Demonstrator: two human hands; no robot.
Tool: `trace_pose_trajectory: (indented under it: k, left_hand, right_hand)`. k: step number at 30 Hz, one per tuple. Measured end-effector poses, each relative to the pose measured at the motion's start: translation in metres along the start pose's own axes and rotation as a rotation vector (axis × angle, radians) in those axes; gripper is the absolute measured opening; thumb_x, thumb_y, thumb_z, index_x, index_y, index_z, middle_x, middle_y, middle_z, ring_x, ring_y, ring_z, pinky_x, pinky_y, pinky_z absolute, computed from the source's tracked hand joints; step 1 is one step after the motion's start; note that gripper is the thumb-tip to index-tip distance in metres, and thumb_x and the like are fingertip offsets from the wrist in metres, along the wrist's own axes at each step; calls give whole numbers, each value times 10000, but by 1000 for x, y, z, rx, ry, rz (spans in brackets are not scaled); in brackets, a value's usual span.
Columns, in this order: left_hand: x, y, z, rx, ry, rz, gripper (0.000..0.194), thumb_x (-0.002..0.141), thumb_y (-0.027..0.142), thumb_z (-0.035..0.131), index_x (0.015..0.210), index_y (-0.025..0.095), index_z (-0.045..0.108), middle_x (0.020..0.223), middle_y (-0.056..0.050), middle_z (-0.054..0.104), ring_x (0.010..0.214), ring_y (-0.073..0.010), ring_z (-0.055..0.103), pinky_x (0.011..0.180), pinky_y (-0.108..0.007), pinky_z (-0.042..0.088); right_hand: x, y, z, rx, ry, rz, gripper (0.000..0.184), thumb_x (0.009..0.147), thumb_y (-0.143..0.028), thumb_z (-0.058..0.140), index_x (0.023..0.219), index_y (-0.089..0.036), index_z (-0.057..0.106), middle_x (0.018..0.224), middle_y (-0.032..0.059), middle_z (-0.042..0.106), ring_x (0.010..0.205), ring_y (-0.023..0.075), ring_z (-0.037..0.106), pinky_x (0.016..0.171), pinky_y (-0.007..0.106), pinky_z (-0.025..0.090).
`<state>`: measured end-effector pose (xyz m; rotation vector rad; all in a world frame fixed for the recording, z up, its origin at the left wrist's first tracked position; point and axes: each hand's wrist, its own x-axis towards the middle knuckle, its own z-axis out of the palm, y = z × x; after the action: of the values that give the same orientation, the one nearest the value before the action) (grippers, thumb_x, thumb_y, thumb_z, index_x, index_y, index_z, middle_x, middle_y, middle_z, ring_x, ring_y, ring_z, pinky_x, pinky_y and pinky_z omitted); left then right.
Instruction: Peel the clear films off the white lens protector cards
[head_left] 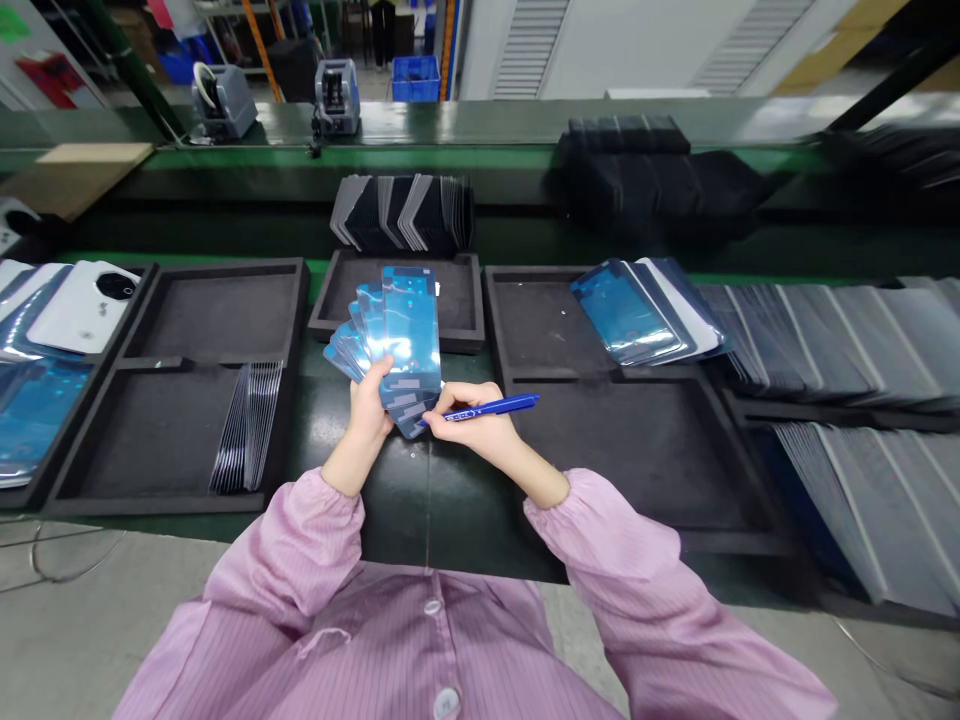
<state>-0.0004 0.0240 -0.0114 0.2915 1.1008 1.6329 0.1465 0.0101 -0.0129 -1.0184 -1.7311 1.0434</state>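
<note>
On the desk (450, 510), dark green and smooth, black foam trays run side by side. At far left, white back covers (79, 305) and blue-filmed sheets (30, 415) lie in a tray (45, 495); next to it a row of thin plates (247, 425) stands on edge in a matte, soft-looking foam tray (172, 500). Above the middle of the desk the left hand (371, 405) holds a fan of panels (397, 335), its fingers closed around the lower ends, thumb on top. The panels look thin, light and stiff, with glossy blue film that is probably slippery and easily scratched; they seem best held by the edges or bottom corners, as here, since a loose fan could slide apart. The right hand (476, 425) pinches a blue pen (491, 408), fingers shut on its barrel, tip touching the lowest panel. Behind stands a small tray (469, 330), and further back a stack of grey sheets (405, 210). To the right, more filmed panels (637, 310) lean in a wide tray (525, 330), then overlapping grey plates (847, 340).
</note>
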Motion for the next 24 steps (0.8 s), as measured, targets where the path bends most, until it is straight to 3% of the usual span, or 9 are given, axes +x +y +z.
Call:
trace_pose_trajectory:
  k: [5,8,11,14,16,18,20,24]
  left_hand:
    - [0,1,1,-5,-7,-6,307,502,275,812,736,185,636,592,50,670,526,-148,650,566,-258,516]
    - [1,1,-1,6,-28,-38,327,483,294,826,728,177,643,600,30,683,519,-151,645,557,-264,519]
    - [0,1,-2,34,-69,-89,372,451,296,852,744,173,659,608,20,693,518,-159,648,557,-275,524]
    - [-4,-2,-2,72,-133,-141,402,439,302,879,760,172,674,618,10,706,531,-177,663,565,-288,526]
    - [-9,-4,-2,102,-185,-180,413,441,307,898,766,164,687,632,-10,718,566,-200,684,600,-315,547]
    - [-13,-7,-2,131,-239,-215,438,439,299,919,794,152,708,678,-39,742,638,-234,715,672,-356,576]
    - [-17,-8,-2,154,-285,-237,465,435,280,933,830,146,727,744,-64,768,724,-262,738,747,-384,590]
    - [-16,-8,-4,152,-325,-262,453,476,314,904,866,155,740,815,-79,787,818,-300,755,800,-406,602]
  right_hand:
    - [0,-2,0,46,-3,31,263,655,-303,737,504,-203,547,491,-29,586,450,98,482,469,236,359]
    - [3,-3,-9,255,50,131,349,701,-463,780,593,-213,561,478,-31,590,386,93,477,390,217,343]
    - [9,0,-22,433,273,213,438,805,-669,652,853,-234,627,487,-47,596,354,92,482,341,194,322]
    - [15,7,-30,487,490,234,477,816,-674,651,1035,-251,637,693,-8,713,560,116,647,469,188,471]
    - [18,11,-29,542,457,262,526,745,-650,743,1081,-260,636,890,19,755,774,160,714,625,241,566]
    - [20,14,-26,571,324,271,570,681,-636,802,1080,-259,649,992,31,755,904,208,717,751,315,595]
    - [21,16,-24,539,247,245,539,634,-598,853,995,-237,679,976,34,755,917,226,708,820,346,586]
    - [23,17,-27,517,228,245,495,560,-523,916,882,-214,700,916,23,756,854,217,698,839,350,577]
